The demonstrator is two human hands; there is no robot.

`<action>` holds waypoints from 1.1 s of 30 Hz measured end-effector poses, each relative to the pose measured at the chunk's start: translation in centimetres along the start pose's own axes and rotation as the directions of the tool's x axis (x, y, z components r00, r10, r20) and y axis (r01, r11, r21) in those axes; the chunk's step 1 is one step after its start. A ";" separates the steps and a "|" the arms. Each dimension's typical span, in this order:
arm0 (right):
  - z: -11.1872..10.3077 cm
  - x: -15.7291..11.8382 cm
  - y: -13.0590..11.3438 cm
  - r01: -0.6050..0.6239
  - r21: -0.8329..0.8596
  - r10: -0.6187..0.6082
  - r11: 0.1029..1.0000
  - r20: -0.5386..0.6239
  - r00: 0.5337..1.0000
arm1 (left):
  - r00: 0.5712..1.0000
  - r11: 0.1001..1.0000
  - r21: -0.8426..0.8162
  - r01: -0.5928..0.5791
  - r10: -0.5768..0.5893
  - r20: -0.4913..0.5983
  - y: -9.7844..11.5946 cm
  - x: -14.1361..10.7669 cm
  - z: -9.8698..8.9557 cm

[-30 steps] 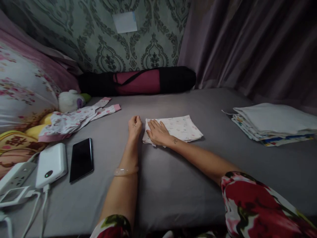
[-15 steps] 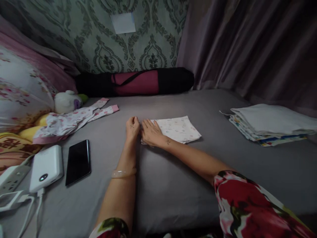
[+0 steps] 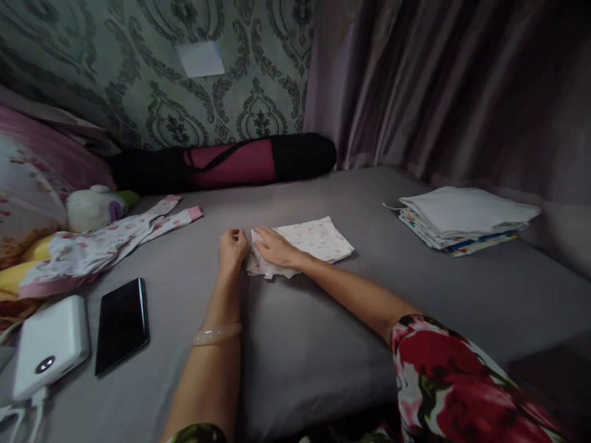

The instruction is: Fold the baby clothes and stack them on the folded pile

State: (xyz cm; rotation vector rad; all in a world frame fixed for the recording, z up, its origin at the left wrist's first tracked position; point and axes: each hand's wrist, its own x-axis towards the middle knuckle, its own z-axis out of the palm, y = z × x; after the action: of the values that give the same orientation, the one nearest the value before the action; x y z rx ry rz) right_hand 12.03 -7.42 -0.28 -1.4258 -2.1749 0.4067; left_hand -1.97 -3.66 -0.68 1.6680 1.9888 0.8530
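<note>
A folded white cloth garment (image 3: 323,239) with a small faint print lies flat on the grey bedsheet, a little tag showing at its near edge. My right hand (image 3: 274,247) rests palm down on its left part, fingers stretched out and fairly close together. Just beyond the cloth's left edge is my left hand (image 3: 233,247), its fingers curled in towards the thumb. Whether those fingers pinch anything is too small to make out. A pale bangle (image 3: 217,335) circles my left forearm.
On the right sits a stack of folded cloths (image 3: 466,212). To the left are printed child's pants (image 3: 106,240), a black phone (image 3: 122,326), a white power bank (image 3: 53,344) with a cable and a plush toy (image 3: 92,208). A long black-and-maroon bag (image 3: 231,165) lies along the wall.
The camera view has turned, shifting everything left. My right hand has slid slightly over the garment, and its tag and near-left corner now show. My left hand remains curled by the left edge.
</note>
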 end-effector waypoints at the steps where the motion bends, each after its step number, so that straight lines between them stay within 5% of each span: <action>1: -1.2 -0.3 0.9 -0.029 0.014 0.029 0.999 -0.045 0.999 | 1.000 0.999 0.043 0.020 -0.020 0.019 0.1 -0.2 -0.1; 4: -5.5 -2.0 4.5 -0.199 0.012 0.198 0.980 -0.138 0.970 | 0.997 0.989 0.143 0.025 -0.036 0.073 0.5 -0.6 -0.4; 8: -10.8 -5.0 9.4 -0.512 -0.045 0.499 0.858 -0.173 0.849 | 0.978 0.972 0.234 0.012 -0.060 0.199 1.1 -0.7 -1.1; 14: -12.3 -8.3 12.5 -0.722 -0.140 0.726 0.678 -0.032 0.687 | 0.926 0.955 0.294 -0.047 -0.068 0.371 2.2 -1.3 -2.1; 26: -11.3 -7.9 12.4 -0.666 -0.160 0.683 0.728 0.086 0.725 | 0.930 0.942 0.337 -0.007 -0.117 0.347 2.4 -1.4 -1.3; 33: -11.0 -9.0 10.0 -0.593 -0.087 0.594 0.801 -0.015 0.805 | 0.960 0.983 0.184 0.028 -0.078 0.268 2.7 -2.5 -1.5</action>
State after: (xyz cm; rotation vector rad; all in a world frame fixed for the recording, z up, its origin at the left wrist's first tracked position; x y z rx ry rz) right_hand 28.71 -11.83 1.57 -2.1586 -1.7190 0.5391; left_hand -0.46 -6.16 2.04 1.7142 1.9508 0.4060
